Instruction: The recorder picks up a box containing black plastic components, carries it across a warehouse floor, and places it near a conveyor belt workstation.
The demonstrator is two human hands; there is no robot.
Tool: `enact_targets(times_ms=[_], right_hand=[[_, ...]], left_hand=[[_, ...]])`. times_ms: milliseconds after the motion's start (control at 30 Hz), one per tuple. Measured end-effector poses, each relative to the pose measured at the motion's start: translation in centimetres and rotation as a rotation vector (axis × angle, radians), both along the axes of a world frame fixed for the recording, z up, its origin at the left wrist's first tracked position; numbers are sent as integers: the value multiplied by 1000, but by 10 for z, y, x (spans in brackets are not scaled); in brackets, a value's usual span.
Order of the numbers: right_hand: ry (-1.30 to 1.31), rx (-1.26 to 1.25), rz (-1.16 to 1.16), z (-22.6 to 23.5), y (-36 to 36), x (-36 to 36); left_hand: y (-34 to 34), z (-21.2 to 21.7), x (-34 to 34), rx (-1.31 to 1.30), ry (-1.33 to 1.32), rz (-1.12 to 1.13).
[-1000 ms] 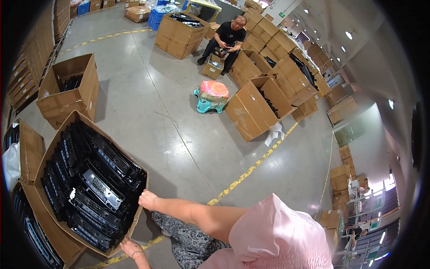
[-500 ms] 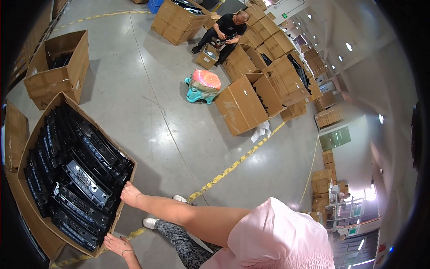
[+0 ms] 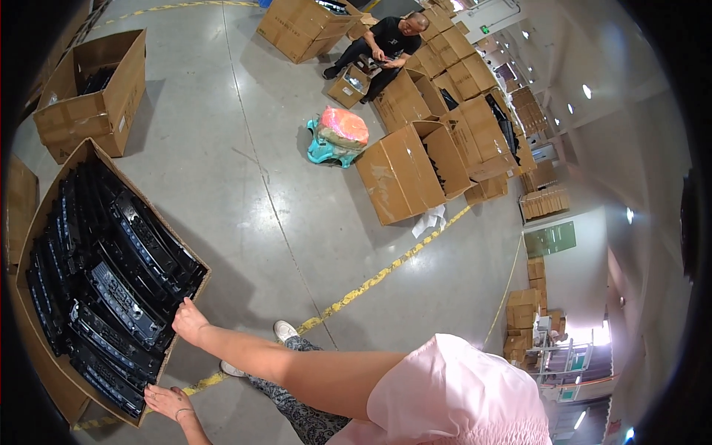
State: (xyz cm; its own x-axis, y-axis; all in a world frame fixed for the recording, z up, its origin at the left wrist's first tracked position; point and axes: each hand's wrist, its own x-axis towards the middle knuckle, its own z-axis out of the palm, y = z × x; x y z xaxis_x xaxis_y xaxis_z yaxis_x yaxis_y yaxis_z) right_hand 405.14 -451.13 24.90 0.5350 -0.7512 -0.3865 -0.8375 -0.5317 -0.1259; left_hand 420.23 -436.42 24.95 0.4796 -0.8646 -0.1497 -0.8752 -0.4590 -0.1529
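Observation:
A large open cardboard box [image 3: 204, 279] at the left is packed with rows of long black plastic parts [image 3: 122, 293], some with shiny strips and cutouts. My right hand [image 3: 190, 321] is closed on the box's near rim, by its right-hand corner. Lower down along the same side, my left hand [image 3: 167, 402] hooks its fingers over the rim near the lower corner. Neither hand holds any of the black parts. Both palms are partly hidden from view.
Another open box [image 3: 122, 122] stands beyond mine. A teal stool [image 3: 331, 150] with an orange-pink wrapped bundle is on the grey floor. A seated person [image 3: 393, 41] handles something small among cartons. A large carton [image 3: 397, 178] and a yellow floor line [image 3: 378, 279] lie to the right.
The box and both my hands sit slightly farther left in the picture, with the whole view shifted a little. My hold on the rim looks the same.

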Motion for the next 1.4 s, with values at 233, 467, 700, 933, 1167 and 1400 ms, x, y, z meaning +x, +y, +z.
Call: enact_targets(times_ms=[233,467,700,933,1167,1400], right_hand=[[-2,2,30,-5,4,-7],[-61,-84,25,-15,13,-17],[-65,-93,65,-11,21,-22],[-24,-130,41,-13,21,-19],[-23,-197,41,-16,20,-18],[-29,-190,50,-14,20,-17]], left_hand=[[2,-8,-6,-42,-30,23],[8,-8,-17,-59,-27,9],[25,-11,-20,-74,-8,-35],[17,-5,-24,-92,-11,11],[18,-12,-19,-134,-17,2],[16,-8,-21,-133,-29,18]])
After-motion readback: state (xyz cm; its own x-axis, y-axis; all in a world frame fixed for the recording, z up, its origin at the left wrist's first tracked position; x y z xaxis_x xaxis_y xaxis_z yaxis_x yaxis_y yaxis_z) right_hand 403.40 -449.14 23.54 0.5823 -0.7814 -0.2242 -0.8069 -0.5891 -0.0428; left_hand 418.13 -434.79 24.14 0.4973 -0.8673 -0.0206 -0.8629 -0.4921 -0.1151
